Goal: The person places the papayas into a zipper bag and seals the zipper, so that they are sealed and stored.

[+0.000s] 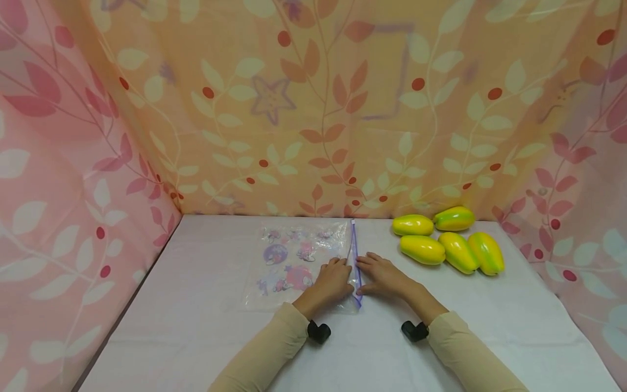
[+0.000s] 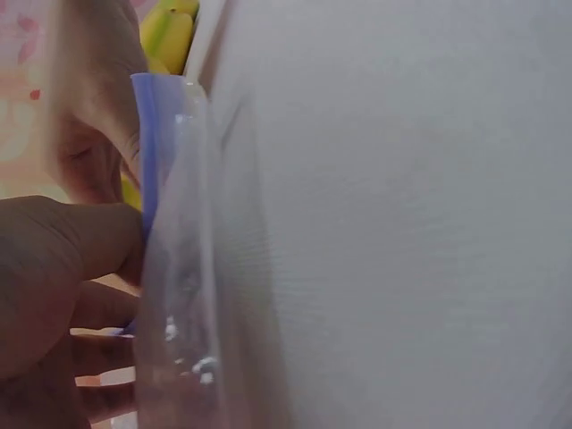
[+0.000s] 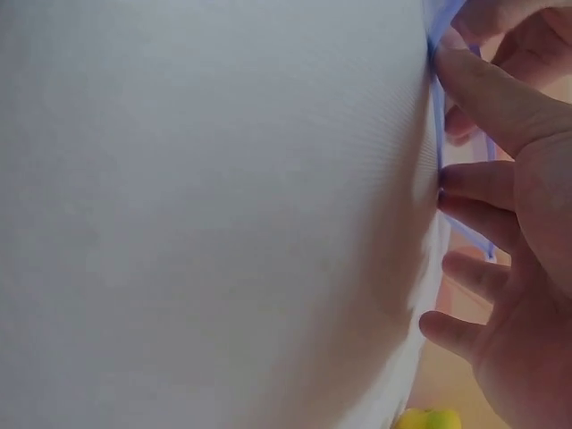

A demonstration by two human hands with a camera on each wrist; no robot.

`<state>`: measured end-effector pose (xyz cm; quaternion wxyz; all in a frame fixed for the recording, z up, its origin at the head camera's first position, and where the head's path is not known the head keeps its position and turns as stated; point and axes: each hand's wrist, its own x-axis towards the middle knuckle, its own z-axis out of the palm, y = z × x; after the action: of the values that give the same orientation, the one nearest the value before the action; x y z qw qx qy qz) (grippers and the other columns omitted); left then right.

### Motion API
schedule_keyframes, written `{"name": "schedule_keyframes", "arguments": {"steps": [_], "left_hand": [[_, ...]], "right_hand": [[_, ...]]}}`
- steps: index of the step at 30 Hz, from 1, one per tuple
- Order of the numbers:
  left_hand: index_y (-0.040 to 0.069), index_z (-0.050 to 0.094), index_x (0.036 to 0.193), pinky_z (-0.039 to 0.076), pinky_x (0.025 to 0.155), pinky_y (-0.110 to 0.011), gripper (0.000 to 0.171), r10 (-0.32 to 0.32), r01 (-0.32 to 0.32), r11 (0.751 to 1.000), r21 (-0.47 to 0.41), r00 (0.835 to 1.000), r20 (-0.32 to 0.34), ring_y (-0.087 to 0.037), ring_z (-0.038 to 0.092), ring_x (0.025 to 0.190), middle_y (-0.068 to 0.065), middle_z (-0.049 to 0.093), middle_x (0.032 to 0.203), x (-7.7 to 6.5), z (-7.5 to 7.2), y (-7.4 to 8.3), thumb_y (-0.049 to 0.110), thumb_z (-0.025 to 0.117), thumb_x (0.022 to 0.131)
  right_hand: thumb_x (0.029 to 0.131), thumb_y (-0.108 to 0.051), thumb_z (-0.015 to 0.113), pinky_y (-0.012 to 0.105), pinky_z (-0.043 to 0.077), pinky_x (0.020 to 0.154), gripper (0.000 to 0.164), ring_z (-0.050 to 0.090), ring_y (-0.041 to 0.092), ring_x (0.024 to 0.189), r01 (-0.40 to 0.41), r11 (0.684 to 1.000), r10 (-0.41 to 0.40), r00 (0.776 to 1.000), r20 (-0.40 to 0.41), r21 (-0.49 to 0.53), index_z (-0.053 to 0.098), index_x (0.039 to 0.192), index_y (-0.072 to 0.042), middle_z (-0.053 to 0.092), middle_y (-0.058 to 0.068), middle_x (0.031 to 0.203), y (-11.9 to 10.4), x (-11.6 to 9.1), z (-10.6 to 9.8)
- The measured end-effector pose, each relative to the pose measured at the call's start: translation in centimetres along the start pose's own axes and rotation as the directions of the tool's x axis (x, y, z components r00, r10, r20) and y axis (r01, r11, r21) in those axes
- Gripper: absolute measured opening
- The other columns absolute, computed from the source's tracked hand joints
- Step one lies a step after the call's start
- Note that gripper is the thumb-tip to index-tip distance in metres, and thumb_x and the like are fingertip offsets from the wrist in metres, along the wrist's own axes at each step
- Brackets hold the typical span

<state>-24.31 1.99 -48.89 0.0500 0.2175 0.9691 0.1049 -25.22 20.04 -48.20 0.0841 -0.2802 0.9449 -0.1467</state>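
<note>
A clear zip bag [image 1: 297, 276] with pink and purple cartoon prints lies flat on the white table. Its purple zip strip [image 1: 353, 237] faces right, and the two edges of the mouth stand slightly apart. My left hand [image 1: 334, 280] lies over the bag near the mouth, its thumb and fingers pinching the purple edge in the left wrist view. Just right of the strip is my right hand [image 1: 384, 276]; its thumb and index fingertip touch the edge, with the fingers spread and fairly straight [image 3: 541, 214]. Inside the bag I see no object.
Several glossy yellow-green fruits, papaya-like in shape [image 1: 422, 250], lie in a group at the back right of the table [image 1: 196, 305]. Patterned curtains [image 1: 323, 109] stand behind and on both sides. Each wrist carries a small black camera [image 1: 319, 331].
</note>
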Motion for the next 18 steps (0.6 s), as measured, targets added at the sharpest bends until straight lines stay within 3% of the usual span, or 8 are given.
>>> {"name": "schedule_keyframes", "arguments": {"steps": [7,12,18], "left_hand": [[0.007,0.061,0.129,0.039,0.106,-0.049,0.064,0.0,0.002,1.0,-0.015,0.997,0.077,-0.029,0.04,0.139,-0.012,0.048,0.148,-0.16,-0.81,0.08,0.041,0.077,0.078],[0.002,0.051,0.138,0.037,0.109,-0.049,0.086,-0.014,0.016,1.0,-0.014,0.995,0.104,-0.028,0.037,0.141,-0.014,0.043,0.151,-0.27,-0.93,0.16,0.052,0.079,0.073],[-0.002,0.039,0.145,0.038,0.109,-0.048,0.105,-0.011,0.006,0.997,0.082,0.999,0.05,-0.028,0.036,0.142,-0.016,0.041,0.152,-0.41,-0.54,0.3,0.06,0.078,0.07]], "right_hand": [[0.08,-0.045,0.075,0.064,0.023,0.113,0.081,0.024,0.043,0.146,-0.026,0.999,0.023,0.997,0.069,0.032,0.046,0.144,-0.005,0.04,0.012,0.154,-0.17,0.01,-0.5],[0.08,-0.045,0.075,0.065,0.025,0.112,0.081,0.025,0.046,0.144,0.007,1.0,-0.009,0.997,0.072,0.022,0.047,0.143,-0.003,0.041,0.015,0.153,-0.2,-0.1,-0.73],[0.078,-0.045,0.077,0.066,0.029,0.109,0.078,0.032,0.049,0.139,0.056,0.998,-0.055,0.998,0.03,-0.035,0.053,0.136,0.001,0.047,0.02,0.147,0.18,0.0,-0.61]]}}
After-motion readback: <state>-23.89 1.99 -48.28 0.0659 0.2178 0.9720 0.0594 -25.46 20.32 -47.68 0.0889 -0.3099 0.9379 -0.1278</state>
